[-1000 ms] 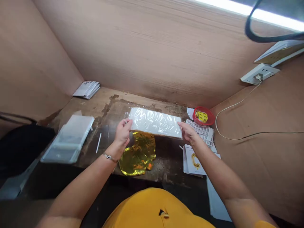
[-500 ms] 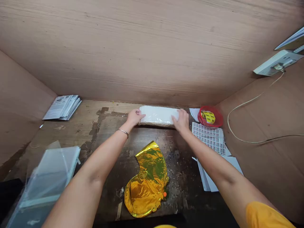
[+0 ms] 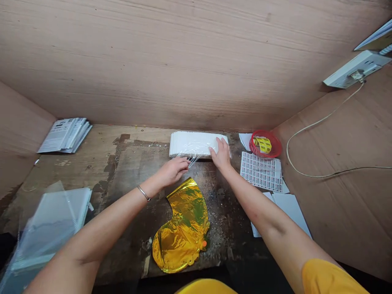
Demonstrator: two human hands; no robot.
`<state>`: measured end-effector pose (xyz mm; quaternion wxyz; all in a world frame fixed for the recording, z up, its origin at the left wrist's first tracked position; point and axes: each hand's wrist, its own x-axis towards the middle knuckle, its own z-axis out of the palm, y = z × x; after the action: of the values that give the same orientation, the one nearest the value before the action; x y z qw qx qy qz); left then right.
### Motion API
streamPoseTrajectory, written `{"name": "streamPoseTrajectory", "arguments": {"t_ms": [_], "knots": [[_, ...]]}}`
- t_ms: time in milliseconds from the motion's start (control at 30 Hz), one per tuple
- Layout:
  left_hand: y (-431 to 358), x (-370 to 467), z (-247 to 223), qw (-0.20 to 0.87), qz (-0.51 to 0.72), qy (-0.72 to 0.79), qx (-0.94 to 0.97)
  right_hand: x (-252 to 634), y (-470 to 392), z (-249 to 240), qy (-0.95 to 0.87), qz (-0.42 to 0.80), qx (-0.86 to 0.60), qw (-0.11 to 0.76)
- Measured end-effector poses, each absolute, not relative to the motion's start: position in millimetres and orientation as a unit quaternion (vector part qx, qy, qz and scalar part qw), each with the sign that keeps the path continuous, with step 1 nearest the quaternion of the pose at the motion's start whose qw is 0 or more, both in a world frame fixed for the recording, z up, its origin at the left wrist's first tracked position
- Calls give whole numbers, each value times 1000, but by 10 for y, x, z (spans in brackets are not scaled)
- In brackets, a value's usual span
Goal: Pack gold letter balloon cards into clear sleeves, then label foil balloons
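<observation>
A wide white ridged bundle [image 3: 196,143], with a shiny clear covering, lies against the back wall. My left hand [image 3: 178,168] is closed just in front of its lower edge, pinching thin clear strips [image 3: 192,160] that reach from the bundle to my fingers. I cannot tell whether the strips are plastic film or thin straws. My right hand [image 3: 221,155] lies over the bundle's right end, fingers spread and thumb apart. Nearer to me, a flat gold foil balloon [image 3: 183,228] with a small orange dot lies on the dark table, below my left hand.
To the right are a red basket [image 3: 277,147] with a yellow roll, a printed label sheet [image 3: 260,171] and white papers [image 3: 294,212]. Printed leaflets [image 3: 63,134] and clear plastic bags [image 3: 58,212] lie on the left. A cable [image 3: 295,163] hangs from the socket strip [image 3: 352,75].
My left hand has left the bundle's left end and come toward its front middle, now pinching the clear strips. My right hand stays at the right end. The view has shifted slightly.
</observation>
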<state>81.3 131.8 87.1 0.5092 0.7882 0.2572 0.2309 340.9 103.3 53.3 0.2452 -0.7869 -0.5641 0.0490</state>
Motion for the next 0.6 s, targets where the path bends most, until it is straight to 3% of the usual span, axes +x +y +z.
{"name": "streamPoseTrajectory", "arguments": {"t_ms": [100,233,500,600], "knots": [[1314,789,754,485,208,242,814,3347,1019,669,-649,34,-737,185],[1390,719,758,456,186,251,833,3282,1048,798,-819,54,-566,78],[1932,972,895,357,166,351,849,3266,1146,838,-801,-13,-592,93],[2133,1187,860,344,92,331,874,3287,1025,898,-820,-22,-568,73]]}}
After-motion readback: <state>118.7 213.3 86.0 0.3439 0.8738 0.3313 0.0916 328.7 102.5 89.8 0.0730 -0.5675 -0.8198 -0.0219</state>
